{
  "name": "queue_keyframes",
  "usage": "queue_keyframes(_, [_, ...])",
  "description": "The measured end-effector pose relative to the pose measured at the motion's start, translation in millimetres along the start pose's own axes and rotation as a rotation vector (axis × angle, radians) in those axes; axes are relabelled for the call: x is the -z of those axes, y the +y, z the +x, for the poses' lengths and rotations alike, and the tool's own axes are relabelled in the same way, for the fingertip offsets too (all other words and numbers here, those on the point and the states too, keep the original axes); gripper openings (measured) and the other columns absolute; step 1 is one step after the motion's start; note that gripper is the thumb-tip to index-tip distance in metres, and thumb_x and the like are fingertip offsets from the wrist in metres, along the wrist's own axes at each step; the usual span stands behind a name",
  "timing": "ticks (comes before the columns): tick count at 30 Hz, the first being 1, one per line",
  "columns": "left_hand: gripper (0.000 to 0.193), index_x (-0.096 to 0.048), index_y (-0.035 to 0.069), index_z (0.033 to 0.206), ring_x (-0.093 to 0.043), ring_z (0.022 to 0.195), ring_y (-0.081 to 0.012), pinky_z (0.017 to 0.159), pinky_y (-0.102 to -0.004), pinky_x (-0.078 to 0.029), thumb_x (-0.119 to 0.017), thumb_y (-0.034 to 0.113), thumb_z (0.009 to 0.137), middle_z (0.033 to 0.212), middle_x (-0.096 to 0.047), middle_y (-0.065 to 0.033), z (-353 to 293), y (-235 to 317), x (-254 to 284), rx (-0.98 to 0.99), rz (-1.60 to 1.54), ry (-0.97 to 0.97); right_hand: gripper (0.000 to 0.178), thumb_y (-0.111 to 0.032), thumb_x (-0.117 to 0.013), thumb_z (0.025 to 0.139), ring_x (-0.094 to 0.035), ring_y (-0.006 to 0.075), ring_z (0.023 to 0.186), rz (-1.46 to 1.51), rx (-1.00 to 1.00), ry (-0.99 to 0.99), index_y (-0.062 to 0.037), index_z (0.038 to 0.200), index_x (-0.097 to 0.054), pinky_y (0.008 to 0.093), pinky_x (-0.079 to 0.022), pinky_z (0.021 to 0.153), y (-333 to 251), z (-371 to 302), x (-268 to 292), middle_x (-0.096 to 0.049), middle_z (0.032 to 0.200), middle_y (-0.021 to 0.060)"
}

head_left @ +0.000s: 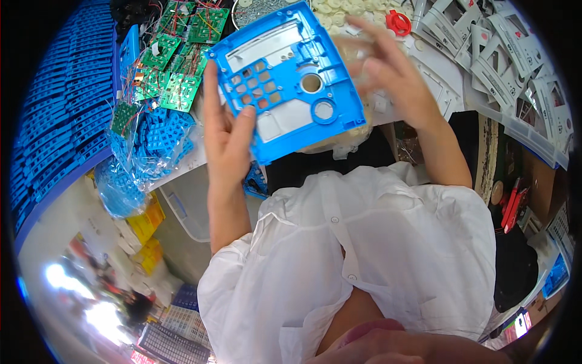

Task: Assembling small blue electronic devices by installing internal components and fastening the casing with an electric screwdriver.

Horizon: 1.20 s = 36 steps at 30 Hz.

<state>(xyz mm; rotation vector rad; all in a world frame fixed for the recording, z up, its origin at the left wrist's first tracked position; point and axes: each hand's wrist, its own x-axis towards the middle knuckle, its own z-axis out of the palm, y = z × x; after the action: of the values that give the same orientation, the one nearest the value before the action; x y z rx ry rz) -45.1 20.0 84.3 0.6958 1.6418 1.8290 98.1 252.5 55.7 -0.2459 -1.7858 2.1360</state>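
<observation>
My left hand (227, 130) grips a blue plastic casing panel (290, 91) by its left edge, thumb over the face turned toward me. The panel is tilted and held up above the work table. It has a grid of small square openings, a long slot near the top, a round hole and a ring-shaped part at lower right. To the right of the panel, my right hand (391, 73) is apart from it, fingers stretched out and somewhat smeared by motion. I see nothing in that hand.
Green circuit boards (182, 91) with wires lie at left, beside bagged blue keypad pieces (163, 133). Blue panels (60, 91) are stacked at far left. Cream round parts (333, 6) and a red ring (398, 23) lie behind. Grey-white panels (497, 57) fill the right; red-handled pliers (512, 206) are below.
</observation>
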Motion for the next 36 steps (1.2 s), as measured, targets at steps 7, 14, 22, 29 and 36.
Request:
queue_keyframes(7, [0.078, -0.021, 0.0, 0.161, -0.066, 0.069, -0.0171, 0.061, -0.033, -0.049, -0.064, 0.008, 0.096, 0.081, -0.066, -0.0103, -19.6, -38.5, -10.3, 0.071, 0.528, 0.008, 0.079, -0.015, -0.071, 0.095, -0.074, 0.0197, 0.087, -0.305, -0.153, 0.011, -0.009, 0.161, -0.028, 0.0338, -0.058, 0.078, 11.1, -31.1, -10.7, -0.075, 0.099, 0.0166])
queue_keyframes(14, [0.066, -0.043, 0.0, 0.152, -0.065, 0.055, -0.0268, 0.052, -0.0385, -0.049, -0.07, 0.018, 0.095, 0.065, -0.063, -0.0125, -22.9, -45.9, -14.5, 0.029, 0.971, -0.076, 0.075, -0.03, -0.072, 0.095, -0.068, 0.0258, 0.063, -0.96, -0.069, -0.087, -0.0155, 0.159, -0.036, 0.0337, -0.05, 0.061, 15.9, -32.5, 0.8, -0.069, 0.074, 0.0144])
queue_keyframes(22, [0.061, -0.049, 0.001, 0.148, -0.066, 0.056, -0.0281, 0.054, -0.0396, -0.05, -0.07, 0.019, 0.094, 0.066, -0.064, -0.0118, -22.2, -47.4, -9.3, 0.06, 1.012, -0.08, 0.053, -0.04, -0.069, 0.095, -0.068, 0.0312, 0.061, -1.271, 0.029, -0.2, -0.0145, 0.141, -0.058, 0.0395, -0.051, 0.057, 23.4, -25.4, -1.9, -0.068, 0.07, 0.0122])
queue_keyframes(29, [0.06, -0.051, 0.004, 0.147, -0.069, 0.062, -0.0324, 0.056, -0.0421, -0.053, -0.07, 0.027, 0.095, 0.073, -0.069, -0.0145, -17.7, -42.4, -7.1, 0.109, 1.157, -0.147, 0.047, -0.036, -0.072, 0.093, -0.069, 0.0302, 0.062, -1.36, 0.02, -0.232, -0.0119, 0.133, -0.064, 0.0388, -0.051, 0.057, 15.6, -20.9, -9.9, -0.068, 0.069, 0.0113])
queue_keyframes(36, [0.055, -0.057, 0.009, 0.141, -0.064, 0.07, -0.0281, 0.064, -0.0392, -0.049, -0.074, 0.022, 0.091, 0.079, -0.064, -0.0116, -6.3, -22.5, -5.5, -0.017, 1.135, -0.17, 0.047, -0.028, -0.077, 0.089, -0.065, 0.0234, 0.056, -1.167, 0.029, -0.236, -0.0091, 0.13, -0.067, 0.0332, -0.05, 0.056, 6.4, -18.8, 3.0, -0.067, 0.068, 0.0077])
